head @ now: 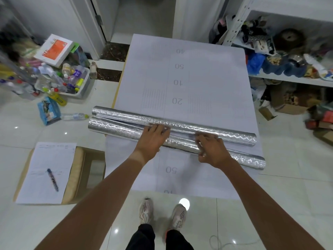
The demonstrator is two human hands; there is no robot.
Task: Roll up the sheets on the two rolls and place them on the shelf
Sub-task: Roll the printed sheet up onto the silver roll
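While both hands are working at the middle of the near roll (115,129), the far roll (225,137) is lying just beside it, the two silver tubes running across the tabletop (225,78) from left to right, on the white sheets (180,170) printed with numbers. The left hand (153,138) is lying flat with its fingers fairly straight, the fingertips reaching onto the foil where the two rolls meet. The right hand (210,150) is curling its fingers over the near roll and appears to be pinching the foil against its thumb; how firmly it is gripping I cannot tell. Loose layers are showing at the left end of the far roll, so the winding there is looking slack. To my eye the rolling is well along, though white sheet is lying both beyond the rolls and toward the person, so some length is probably waiting to be taken up. Doing this step well is likely meaning pressing evenly with both palms, moving the hands a little further apart so the ends are not trailing, and turning the tube squarely so the edges are stacking flush instead of coning. Crushing the thin embossed foil is the risk, so a light, steady pressure is seeming wiser. The shelf (288,79), crowded with clutter, is standing to the right of the tabletop.
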